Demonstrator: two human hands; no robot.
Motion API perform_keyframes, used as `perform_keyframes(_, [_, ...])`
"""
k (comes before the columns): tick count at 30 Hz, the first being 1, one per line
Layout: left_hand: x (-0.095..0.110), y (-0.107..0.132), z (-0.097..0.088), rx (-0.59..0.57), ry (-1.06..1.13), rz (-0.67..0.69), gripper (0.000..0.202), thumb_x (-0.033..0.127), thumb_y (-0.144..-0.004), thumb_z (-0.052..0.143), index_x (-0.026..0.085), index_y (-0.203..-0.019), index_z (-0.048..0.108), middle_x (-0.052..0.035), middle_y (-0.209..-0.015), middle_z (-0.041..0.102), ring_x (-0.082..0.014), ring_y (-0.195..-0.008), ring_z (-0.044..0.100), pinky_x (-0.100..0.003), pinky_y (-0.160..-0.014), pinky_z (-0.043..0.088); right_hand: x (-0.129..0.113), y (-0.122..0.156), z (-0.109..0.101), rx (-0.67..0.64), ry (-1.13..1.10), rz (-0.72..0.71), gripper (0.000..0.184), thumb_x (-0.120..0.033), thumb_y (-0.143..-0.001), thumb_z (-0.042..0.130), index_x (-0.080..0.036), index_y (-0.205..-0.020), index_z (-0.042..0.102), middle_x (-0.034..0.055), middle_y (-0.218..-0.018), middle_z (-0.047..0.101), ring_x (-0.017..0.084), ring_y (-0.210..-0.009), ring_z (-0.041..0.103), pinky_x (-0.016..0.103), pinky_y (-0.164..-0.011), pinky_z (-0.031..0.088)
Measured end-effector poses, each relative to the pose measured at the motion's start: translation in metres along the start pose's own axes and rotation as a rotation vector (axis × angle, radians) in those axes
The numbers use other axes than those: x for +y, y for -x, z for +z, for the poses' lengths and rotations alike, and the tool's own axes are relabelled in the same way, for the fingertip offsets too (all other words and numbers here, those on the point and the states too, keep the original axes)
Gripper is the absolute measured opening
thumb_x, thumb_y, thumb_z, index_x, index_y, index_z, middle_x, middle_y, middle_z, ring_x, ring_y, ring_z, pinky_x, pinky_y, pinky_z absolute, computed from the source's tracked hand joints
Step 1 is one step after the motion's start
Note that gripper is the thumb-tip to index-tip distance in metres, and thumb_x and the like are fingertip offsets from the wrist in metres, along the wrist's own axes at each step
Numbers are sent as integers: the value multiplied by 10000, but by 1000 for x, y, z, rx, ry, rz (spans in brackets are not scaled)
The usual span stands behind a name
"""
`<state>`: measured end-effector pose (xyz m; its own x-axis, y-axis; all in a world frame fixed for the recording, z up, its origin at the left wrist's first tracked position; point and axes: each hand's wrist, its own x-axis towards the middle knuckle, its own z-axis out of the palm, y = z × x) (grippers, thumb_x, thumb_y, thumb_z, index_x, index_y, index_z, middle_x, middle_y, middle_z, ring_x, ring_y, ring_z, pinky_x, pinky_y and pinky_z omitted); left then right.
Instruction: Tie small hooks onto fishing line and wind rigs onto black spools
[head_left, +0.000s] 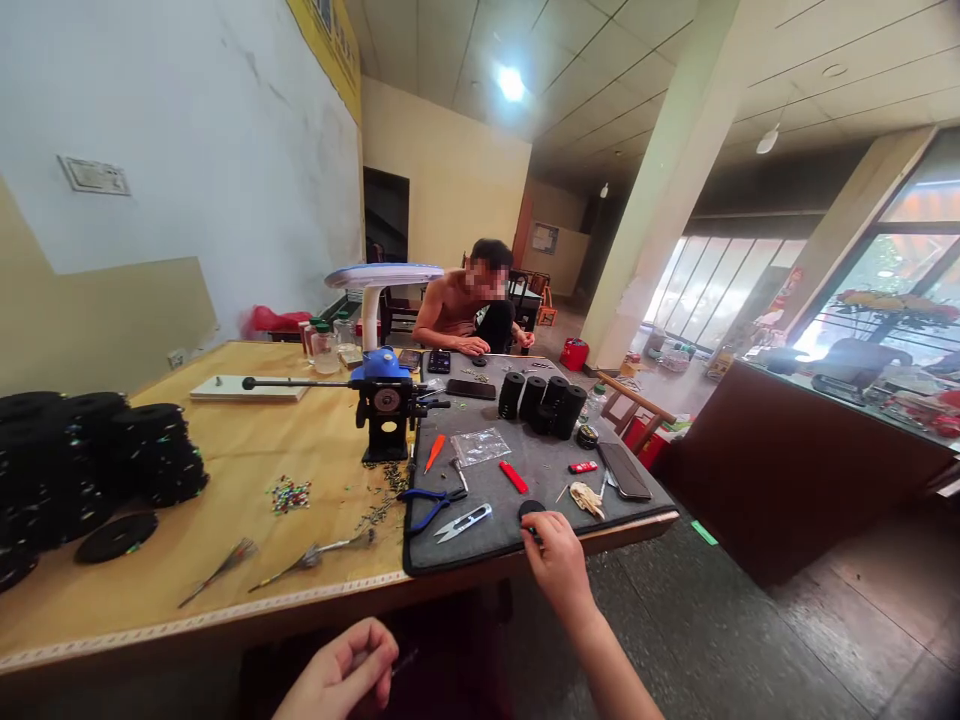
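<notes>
My right hand (559, 562) is at the front edge of a grey mat (487, 540), its thumb and fingers closed on the rim of a black round disc (531, 508), which looks like a foam line winder. Lower down, in front of the table, my left hand (341, 668) is pinched closed. Something thin and faint shows by its fingertips, too blurred to name. Left of the disc lie thread snips (463, 523), blue-handled pliers (431, 507) and a red lighter-like object (514, 477). A pale tangled bundle (586, 499) lies to its right.
A black clamp-like device (386, 410) stands mid-table beneath a white lamp (382, 275). Stacks of black discs (154, 455) fill the left side, near colourful beads or pins (289, 495). More black rolls (541, 403) stand on the mat. Across the table, a person (457, 305) handles small items.
</notes>
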<state>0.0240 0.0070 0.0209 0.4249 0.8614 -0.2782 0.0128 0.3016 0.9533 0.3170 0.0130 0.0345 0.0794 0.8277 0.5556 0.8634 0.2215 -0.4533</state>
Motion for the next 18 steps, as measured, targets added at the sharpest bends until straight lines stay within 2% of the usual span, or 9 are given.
perform_keyframes(4, [3, 3, 5, -10, 36, -20, 462, 628, -606, 687, 188, -623, 548, 42, -481, 530, -113, -501, 404, -231, -524, 304, -18, -29, 22, -257, 123, -295, 230, -76, -839, 509, -202, -993, 625, 67, -1082, 659, 234, -1065, 500, 347, -937, 406])
perform_keyframes(7, [6, 6, 6, 7, 46, -7, 436, 590, -654, 674, 175, -654, 542, 36, -499, 548, -110, -510, 414, -224, -536, 300, -24, -48, 42, -417, 249, -407, 191, -78, -836, 521, -190, -943, 633, 81, -1052, 664, 231, -1011, 528, 328, -902, 417])
perform_keyframes(10, [8, 10, 5, 1, 59, -1, 408, 557, -680, 667, 172, -665, 533, 37, -496, 550, -107, -496, 409, -225, -530, 296, -24, -61, 55, -462, 261, -417, 163, -59, -815, 523, -186, -822, 626, 94, -932, 674, 222, -867, 564, 314, -803, 433])
perform_keyframes(13, [10, 12, 4, -7, 70, -8, 391, 536, -683, 670, 174, -655, 524, 40, -500, 547, -113, -505, 431, -233, -539, 318, -25, -64, 57, -465, 267, -384, 156, -41, -771, 517, -180, -766, 590, 95, -856, 656, 218, -814, 566, 300, -745, 421])
perform_keyframes(15, [10, 12, 2, -2, 78, -9, 378, 520, -691, 668, 174, -653, 522, 43, -513, 546, -115, -513, 447, -237, -550, 333, -29, -58, 52, -449, 272, -343, 140, -55, -761, 488, -174, -775, 560, 85, -804, 636, 212, -777, 567, 286, -699, 413])
perform_keyframes(18, [7, 11, 1, -3, 97, -17, 369, 512, -696, 666, 176, -660, 518, 49, -514, 542, -109, -502, 448, -231, -541, 331, -43, -34, 43, -414, 221, -245, 141, -79, -782, 411, -181, -816, 503, 29, -712, 597, 168, -657, 555, 242, -612, 387])
